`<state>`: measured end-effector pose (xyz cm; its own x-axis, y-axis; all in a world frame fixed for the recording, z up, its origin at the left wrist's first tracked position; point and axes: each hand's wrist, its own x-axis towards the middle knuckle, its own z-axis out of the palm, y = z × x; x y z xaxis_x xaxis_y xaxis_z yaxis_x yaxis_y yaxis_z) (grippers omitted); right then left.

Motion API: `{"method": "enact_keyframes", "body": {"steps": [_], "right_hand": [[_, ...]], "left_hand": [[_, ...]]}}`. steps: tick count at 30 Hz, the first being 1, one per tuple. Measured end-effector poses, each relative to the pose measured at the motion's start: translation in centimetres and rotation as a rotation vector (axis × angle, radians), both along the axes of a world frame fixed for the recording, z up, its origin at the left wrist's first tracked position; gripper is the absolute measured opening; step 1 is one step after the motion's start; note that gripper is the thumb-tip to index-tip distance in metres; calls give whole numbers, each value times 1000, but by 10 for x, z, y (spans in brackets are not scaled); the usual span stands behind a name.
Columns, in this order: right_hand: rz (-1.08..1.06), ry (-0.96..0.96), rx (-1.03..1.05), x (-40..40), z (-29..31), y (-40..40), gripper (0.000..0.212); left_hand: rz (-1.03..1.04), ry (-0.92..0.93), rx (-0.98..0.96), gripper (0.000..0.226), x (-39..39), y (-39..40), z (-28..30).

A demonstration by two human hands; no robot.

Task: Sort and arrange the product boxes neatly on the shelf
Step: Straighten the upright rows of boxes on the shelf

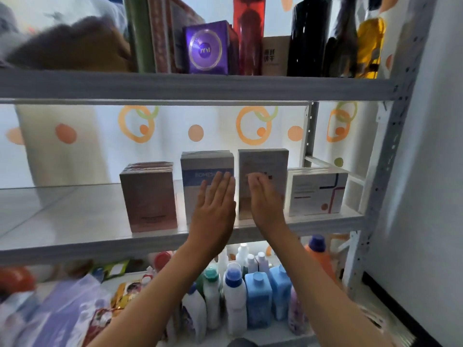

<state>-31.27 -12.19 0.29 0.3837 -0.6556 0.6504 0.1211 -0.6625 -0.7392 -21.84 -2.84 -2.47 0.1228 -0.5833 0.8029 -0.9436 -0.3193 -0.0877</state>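
Several product boxes stand in a row on the middle shelf (75, 236). From left to right: a pink box (149, 196), a blue-and-white box (198, 169), a pale box with a red mark (263, 164) and a low white box with purple lines (315, 192). My left hand (215, 206) lies flat with straight fingers against the front of the blue-and-white box. My right hand (265, 199) is flat against the front of the pale box, fingers straight. The two hands sit side by side, close to the gap between those boxes.
The top shelf (200, 85) carries a purple box (206, 47), a red bottle (249, 33), dark bottles and a yellow bottle. Below stand several detergent bottles (258, 296) and snack packets. A grey upright post (390, 156) bounds the right side. The middle shelf's left half is bare.
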Motion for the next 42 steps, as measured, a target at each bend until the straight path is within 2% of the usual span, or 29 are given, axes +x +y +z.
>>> {"method": "enact_keyframes", "body": {"steps": [4, 10, 14, 17, 21, 23, 26, 28, 30, 32, 33, 36, 39, 42], "right_hand": [[83, 153, 71, 25, -25, 11, 24], [63, 454, -54, 40, -60, 20, 19], [14, 501, -101, 44, -71, 19, 18], [-17, 411, -71, 45, -63, 19, 19], [-29, 333, 25, 53, -49, 18, 14], [-10, 363, 68, 59, -50, 18, 15], [72, 359, 131, 64, -55, 21, 17], [167, 270, 298, 63, -53, 23, 24], [293, 157, 524, 60, -47, 24, 29], [370, 135, 628, 57, -43, 23, 28], [386, 153, 630, 56, -42, 22, 27], [409, 213, 612, 56, -40, 18, 24], [413, 231, 621, 59, -41, 13, 21], [428, 205, 644, 59, -42, 10, 21]], "left_hand": [[58, 14, 80, 60, 26, 27, -30], [149, 79, 164, 73, 56, 41, -76], [164, 98, 182, 78, 62, 48, -88], [69, 26, 56, 53, 59, 52, -66], [-66, -96, -112, 40, 59, 50, 12], [-69, -124, -50, 44, 67, 42, 54], [-39, 24, 118, 70, 83, 27, 104], [-23, 155, 233, 93, 93, 14, 123], [-35, 337, 354, 106, 105, 2, 133], [-61, 506, 507, 99, 119, -9, 136], [-54, 524, 574, 93, 125, -15, 138], [-31, 526, 633, 94, 136, -28, 144], [-16, 522, 685, 70, 140, -35, 148], [-21, 547, 721, 69, 139, -34, 151]]}}
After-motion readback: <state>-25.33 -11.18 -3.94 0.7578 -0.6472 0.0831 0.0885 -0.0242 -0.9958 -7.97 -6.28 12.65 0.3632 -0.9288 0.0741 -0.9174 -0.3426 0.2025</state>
